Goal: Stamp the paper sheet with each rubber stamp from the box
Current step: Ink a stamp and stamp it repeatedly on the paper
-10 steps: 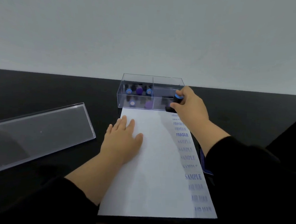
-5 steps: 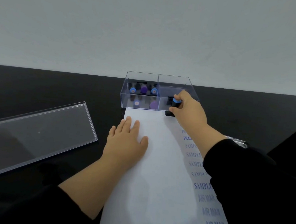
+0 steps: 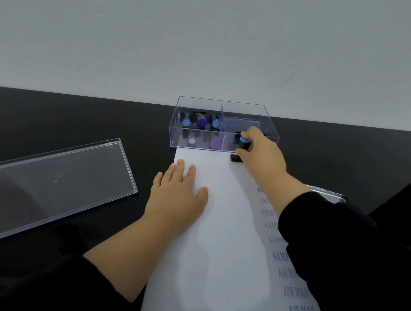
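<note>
White paper sheet, thin and slide-prone, lying at the counter's near edge; left hand pressing it flat, fingers straight. Farther, right hand gripping a light, rigid rubber stamp by its knob, beside the box.

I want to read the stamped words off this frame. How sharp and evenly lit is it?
Head view: the paper sheet is evenly lit; soft shadow lies under the right hand; lower stamped words blur toward the frame edge; the clear lid reflects faintly.
</note>
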### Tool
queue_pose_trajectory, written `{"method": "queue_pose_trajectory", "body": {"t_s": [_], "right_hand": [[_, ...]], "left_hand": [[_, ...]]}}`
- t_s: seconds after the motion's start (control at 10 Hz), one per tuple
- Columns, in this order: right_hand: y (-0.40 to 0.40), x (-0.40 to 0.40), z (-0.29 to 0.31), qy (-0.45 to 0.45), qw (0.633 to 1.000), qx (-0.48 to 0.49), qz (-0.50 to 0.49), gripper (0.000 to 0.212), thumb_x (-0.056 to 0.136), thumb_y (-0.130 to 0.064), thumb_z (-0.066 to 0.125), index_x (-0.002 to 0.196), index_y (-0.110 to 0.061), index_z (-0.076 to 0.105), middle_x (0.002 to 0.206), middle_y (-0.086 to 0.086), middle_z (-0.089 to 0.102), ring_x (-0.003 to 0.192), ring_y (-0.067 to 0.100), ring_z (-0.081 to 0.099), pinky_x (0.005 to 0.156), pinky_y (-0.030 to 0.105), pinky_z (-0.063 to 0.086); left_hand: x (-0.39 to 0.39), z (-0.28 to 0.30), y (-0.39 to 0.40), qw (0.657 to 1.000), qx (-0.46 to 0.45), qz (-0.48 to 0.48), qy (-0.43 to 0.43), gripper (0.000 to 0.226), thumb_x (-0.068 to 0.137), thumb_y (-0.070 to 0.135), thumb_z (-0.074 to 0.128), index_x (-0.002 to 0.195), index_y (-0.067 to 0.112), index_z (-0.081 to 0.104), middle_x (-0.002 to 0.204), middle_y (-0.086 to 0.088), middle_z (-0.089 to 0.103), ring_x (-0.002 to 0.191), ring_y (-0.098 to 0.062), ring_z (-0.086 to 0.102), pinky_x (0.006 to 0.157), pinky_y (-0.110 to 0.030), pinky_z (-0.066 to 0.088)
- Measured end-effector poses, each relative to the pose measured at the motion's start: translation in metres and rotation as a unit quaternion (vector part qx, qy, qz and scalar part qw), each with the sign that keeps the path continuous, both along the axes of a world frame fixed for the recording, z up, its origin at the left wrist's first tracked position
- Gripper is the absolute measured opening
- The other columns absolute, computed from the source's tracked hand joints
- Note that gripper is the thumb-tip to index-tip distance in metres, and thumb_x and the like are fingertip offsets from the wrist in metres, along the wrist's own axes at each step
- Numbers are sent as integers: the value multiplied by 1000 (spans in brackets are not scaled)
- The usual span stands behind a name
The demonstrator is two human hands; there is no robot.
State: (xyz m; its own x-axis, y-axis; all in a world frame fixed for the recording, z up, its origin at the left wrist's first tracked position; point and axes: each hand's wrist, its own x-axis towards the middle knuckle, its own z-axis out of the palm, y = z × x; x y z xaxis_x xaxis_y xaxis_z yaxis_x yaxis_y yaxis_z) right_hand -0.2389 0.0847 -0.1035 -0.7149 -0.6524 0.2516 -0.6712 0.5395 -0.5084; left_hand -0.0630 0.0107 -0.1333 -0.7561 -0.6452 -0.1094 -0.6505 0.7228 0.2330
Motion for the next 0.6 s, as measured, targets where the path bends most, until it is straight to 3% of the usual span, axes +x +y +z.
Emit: {"method": "queue_pose_trajectory", "body": {"t_s": [0.6], "right_hand": [[0,5,1,4,1000,11,-8,30,93,-18,57,121,-21,46,112,2,63,91,23,61,76,40,55]], "left_hand": [[0,1,0,1000,0,-1,3,61,99,47,18,152,23,-1,159,-1,-12,146,-16,-11,117,-36,-7]]}}
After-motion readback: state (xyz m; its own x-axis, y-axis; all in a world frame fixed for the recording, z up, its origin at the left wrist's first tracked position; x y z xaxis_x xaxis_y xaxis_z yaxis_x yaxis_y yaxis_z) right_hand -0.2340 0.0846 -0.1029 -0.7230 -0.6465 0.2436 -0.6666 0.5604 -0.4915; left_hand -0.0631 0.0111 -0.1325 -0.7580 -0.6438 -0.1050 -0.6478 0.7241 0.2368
